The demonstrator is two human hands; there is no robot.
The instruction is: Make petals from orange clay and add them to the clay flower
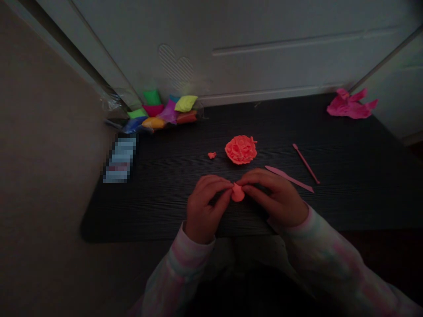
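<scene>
Pinching inward, the left fingers point(218, 187) and right fingers point(253, 182) held a small coral clay piece point(238, 194) between their tips over the table point(158, 207), apparently to shape it. A textured clay disc point(241, 149) lay just ahead, a pink modeling knife point(289, 179) to the right.

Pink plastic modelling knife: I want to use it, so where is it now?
In the head view, the pink plastic modelling knife lies on the dark table just beyond the right hand, with a thinner pink tool beside it to the far side.
</scene>
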